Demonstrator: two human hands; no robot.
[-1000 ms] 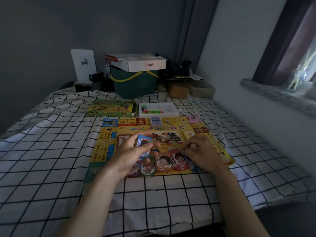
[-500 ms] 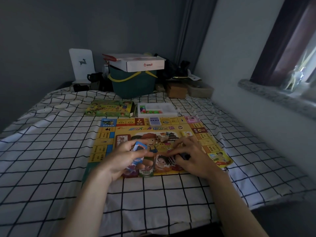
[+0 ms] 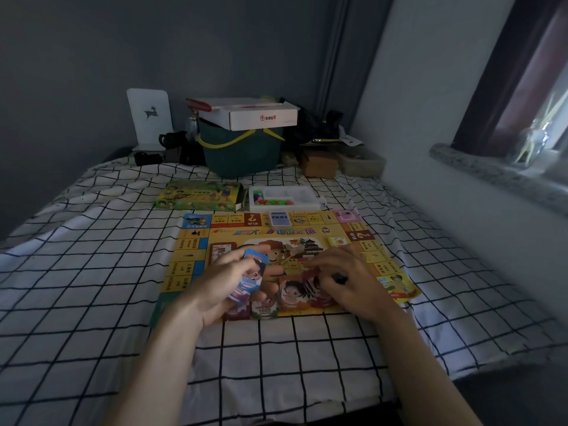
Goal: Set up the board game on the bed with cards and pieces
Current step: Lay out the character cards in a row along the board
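Note:
A yellow game board (image 3: 196,250) lies flat on the checked bedsheet. My left hand (image 3: 218,281) grips a stack of cards (image 3: 250,276) above the board's near left part. My right hand (image 3: 347,278) is low over the board's near edge, its fingers curled on a reddish card (image 3: 310,276). Several picture cards (image 3: 292,295) lie in a row along the near edge. A small blue card deck (image 3: 279,218) sits on the far edge. Beyond the board stand the green game box (image 3: 199,196) and a white tray (image 3: 307,204) of coloured pieces (image 3: 270,200).
At the head of the bed stand a green basket (image 3: 242,155) with a white carton (image 3: 261,115) on top, a white stand (image 3: 149,121), dark items and small boxes (image 3: 318,162). A wall and a stone window ledge (image 3: 491,173) run along the right.
My right hand has moved left along the board's near edge, from the right corner toward the middle. My left hand with its cards has dipped slightly lower.

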